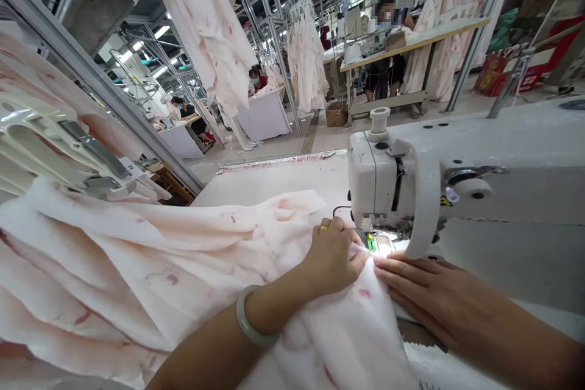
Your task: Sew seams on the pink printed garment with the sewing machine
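A white sewing machine (379, 180) stands at the right, its needle area lit by a small lamp. Pale pink fabric with darker pink prints (183, 268) spreads across the table and hangs toward me. My left hand (336, 253), with a ring and a bangle (249, 320) on that arm, pinches the fabric's edge just left of the presser foot. Fingers stretched out, my right hand (420, 286) lies flat beside the needle area, fingertips at the fabric's edge. A small green part (371, 242) shows by the needle. The needle itself is too small to make out.
Garment pieces hang from a rail (205, 30) overhead, and pale plastic hanger clamps (68, 140) are at the left. A metal frame post (105, 91) slants past the table's left side. Beyond, people sit at other sewing tables (415, 46).
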A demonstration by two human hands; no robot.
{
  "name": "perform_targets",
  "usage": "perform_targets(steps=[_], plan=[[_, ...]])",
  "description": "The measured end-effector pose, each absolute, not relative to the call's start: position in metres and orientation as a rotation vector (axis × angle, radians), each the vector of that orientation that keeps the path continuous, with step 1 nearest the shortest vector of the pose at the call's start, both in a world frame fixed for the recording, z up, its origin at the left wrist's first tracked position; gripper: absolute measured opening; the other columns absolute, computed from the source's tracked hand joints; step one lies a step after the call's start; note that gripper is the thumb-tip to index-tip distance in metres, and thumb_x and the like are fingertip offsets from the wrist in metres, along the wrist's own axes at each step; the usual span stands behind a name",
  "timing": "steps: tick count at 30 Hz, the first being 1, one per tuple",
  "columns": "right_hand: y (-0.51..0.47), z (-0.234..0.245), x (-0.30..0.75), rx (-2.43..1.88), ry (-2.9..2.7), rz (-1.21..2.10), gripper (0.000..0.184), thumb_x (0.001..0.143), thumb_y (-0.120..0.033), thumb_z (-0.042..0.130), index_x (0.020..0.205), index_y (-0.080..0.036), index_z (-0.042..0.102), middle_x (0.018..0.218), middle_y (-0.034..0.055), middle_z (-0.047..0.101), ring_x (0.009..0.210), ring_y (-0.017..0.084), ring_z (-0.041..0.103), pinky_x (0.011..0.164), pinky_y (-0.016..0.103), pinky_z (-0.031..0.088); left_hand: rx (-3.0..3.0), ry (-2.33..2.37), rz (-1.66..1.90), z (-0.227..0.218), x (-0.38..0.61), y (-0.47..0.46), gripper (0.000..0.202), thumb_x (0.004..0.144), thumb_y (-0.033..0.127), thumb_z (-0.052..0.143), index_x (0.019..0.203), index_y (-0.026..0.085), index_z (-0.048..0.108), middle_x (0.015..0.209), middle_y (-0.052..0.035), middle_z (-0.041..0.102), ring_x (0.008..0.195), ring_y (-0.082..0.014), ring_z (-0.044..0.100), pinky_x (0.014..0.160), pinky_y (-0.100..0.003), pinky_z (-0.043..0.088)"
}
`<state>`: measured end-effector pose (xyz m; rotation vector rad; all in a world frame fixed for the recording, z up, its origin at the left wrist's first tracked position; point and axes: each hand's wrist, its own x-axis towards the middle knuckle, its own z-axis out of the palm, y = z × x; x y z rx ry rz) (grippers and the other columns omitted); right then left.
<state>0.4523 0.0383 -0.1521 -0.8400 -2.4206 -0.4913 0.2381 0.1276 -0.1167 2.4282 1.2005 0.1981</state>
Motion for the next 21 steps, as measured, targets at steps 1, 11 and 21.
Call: perform_targets(steps=[1,11,21], plan=[[0.039,-0.151,0.452,-0.848,-2.425,-0.513,0.038,0.112,-0.009,0.036,0.121,-0.017,0.071,0.120,0.0079,0.084,0.102,0.021,0.080,0.088,0.037,0.059,2.427,1.214,0.172,-0.117,0.239,0.128,0.009,0.100,0.026,0.064,0.106,0.022,0.070,0.130,-0.0094,0.066,0.131,-0.0301,0.058,0.120,-0.048,0.046],[0.040,-0.148,0.451,-0.847,-2.355,-0.611,0.044,0.116,-0.009,0.030,0.114,-0.016,0.073,0.111,0.0088,0.084,0.095,0.019,0.079,0.087,0.037,0.053,2.585,1.188,-0.012,-0.113,0.249,0.137,0.014,0.103,0.020,0.050,0.099,0.019,0.063,0.113,-0.0111,0.060,0.126,-0.0306,0.054,0.116,-0.050,0.046],[0.043,-0.175,0.453,-0.993,-2.321,-0.514,0.043,0.121,-0.021,0.031,0.122,-0.017,0.074,0.123,0.0082,0.082,0.106,0.023,0.077,0.102,0.042,0.046,2.731,1.172,-0.034,-0.115,0.253,0.145,0.017,0.101,0.019,0.049,0.090,0.019,0.061,0.112,-0.0124,0.061,0.121,-0.0308,0.055,0.115,-0.050,0.046]])
